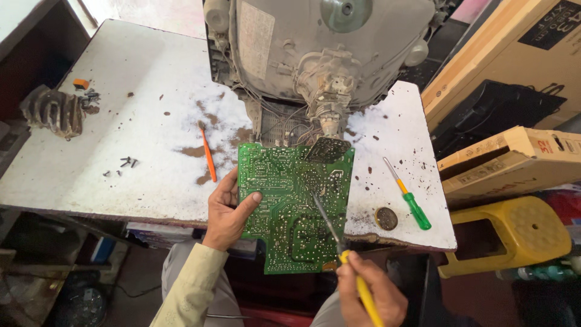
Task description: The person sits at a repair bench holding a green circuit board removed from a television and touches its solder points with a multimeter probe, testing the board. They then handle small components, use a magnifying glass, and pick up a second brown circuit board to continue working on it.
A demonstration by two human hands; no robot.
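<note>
White and badly stained, the workbench (pixel 109 139) fills most of your view, and the open back of an old picture-tube set (pixel 315 48) sits on its far edge with wires hanging from the tube neck. Cardboard boxes (pixel 514 91) lean at the right, above a yellow plastic stool (pixel 514 233).

Next in size is the green circuit board (pixel 293 203), solder side up, overhanging the near edge of the bench just below the tube neck. Your left hand (pixel 227 209) grips its left edge, thumb curled over the top face and fingers underneath. Your right hand (pixel 369 293) is closed around the yellow handle of a screwdriver (pixel 339 248), whose metal shaft lies across the board with its tip near the board's middle.

A green-and-yellow screwdriver (pixel 408 194) lies on the bench to the right of the board, with a small round tin (pixel 386 218) just beside it. An orange tool (pixel 208 154) lies left of the board, and loose dark screws (pixel 127 162) sit farther left.
</note>
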